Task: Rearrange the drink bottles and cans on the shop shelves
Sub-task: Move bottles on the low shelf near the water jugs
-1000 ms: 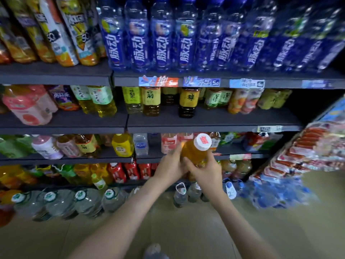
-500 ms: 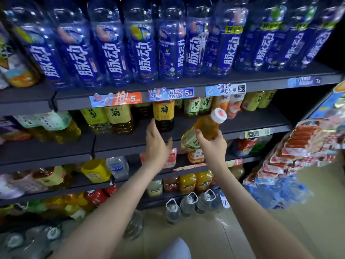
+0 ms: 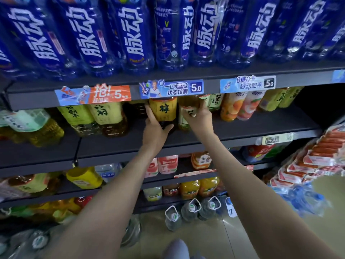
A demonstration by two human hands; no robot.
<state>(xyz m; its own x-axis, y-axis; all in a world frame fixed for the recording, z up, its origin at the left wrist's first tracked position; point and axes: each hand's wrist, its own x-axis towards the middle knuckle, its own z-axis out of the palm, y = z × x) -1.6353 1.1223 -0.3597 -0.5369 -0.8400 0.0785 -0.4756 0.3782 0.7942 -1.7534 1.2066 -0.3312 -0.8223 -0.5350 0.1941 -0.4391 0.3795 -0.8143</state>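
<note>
Amber, clear plastic in the right grip (image 3: 199, 118): a tea bottle (image 3: 186, 104) clasped round its pale label, fingers curled across the front, upright on the second shelf (image 3: 261, 126) or just above it, hard to tell with the wrist over the base. Cap and neck hidden behind the blue tag (image 3: 171, 88) on the shelf edge overhead. Just to its left, a dark bottle (image 3: 164, 109) in a smooth yellow wrap with one bold green character, lower half clutched by the left grip (image 3: 155, 131), thumb on the right flank, fingers round the left; top also lost behind the tag. Touching or merely side by side, those two bottles: not clear. Above, a row of glossy blue bottles (image 3: 130, 34), ribbed at the base, white characters down each sleeve, shoulders and caps cut off by the frame, outer ones smeared. Left along the second shelf, green-label bottles (image 3: 104, 116) with dimpled bottoms and golden liquid, soft with blur. Right of the tea bottle, rounded peach bottles (image 3: 240, 105), tops behind a second tag (image 3: 248, 84). Matte dark grey boards throughout. Lower down, squat orange bottles (image 3: 197, 187), print unreadable. On the glossy floor (image 3: 242, 230), clear jugs (image 3: 192, 210) with white loop handles. Far right, crinkly red-and-white packs (image 3: 317, 152), cut by the edge, contents uncertain.
</note>
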